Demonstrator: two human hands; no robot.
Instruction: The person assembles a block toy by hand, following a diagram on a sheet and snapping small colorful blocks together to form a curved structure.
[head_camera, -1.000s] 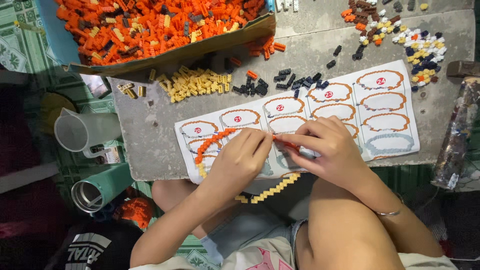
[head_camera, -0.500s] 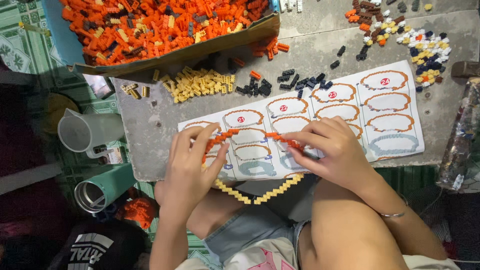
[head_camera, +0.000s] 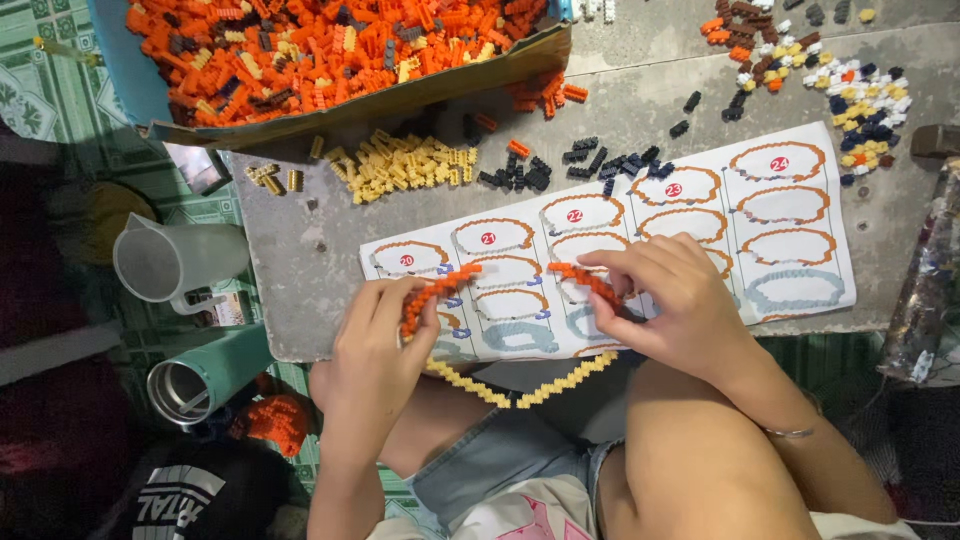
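My left hand (head_camera: 375, 345) pinches a curved strip of small orange bricks (head_camera: 432, 292) over the left side of a white instruction sheet (head_camera: 800, 215) printed with oval ring outlines. A shorter orange brick strip (head_camera: 585, 281) sits between the fingertips of my right hand (head_camera: 665, 300), over the sheet's middle. The two strips are apart. Below my hands a V-shaped chain of yellow bricks (head_camera: 520, 388) hangs off the table's front edge above my knees.
The grey table (head_camera: 290, 260) carries a cardboard tray of mostly orange bricks (head_camera: 330, 50), a yellow brick pile (head_camera: 405, 165), black bricks (head_camera: 560, 165) and mixed bricks (head_camera: 860, 95). A clear jug (head_camera: 165, 260), a teal flask (head_camera: 200, 375) and a plastic bag (head_camera: 925, 290) flank the table.
My left hand has moved left and lifted one orange strip away from the other. The two strips, joined near the sheet's middle a second ago, are now separate, one in each hand.
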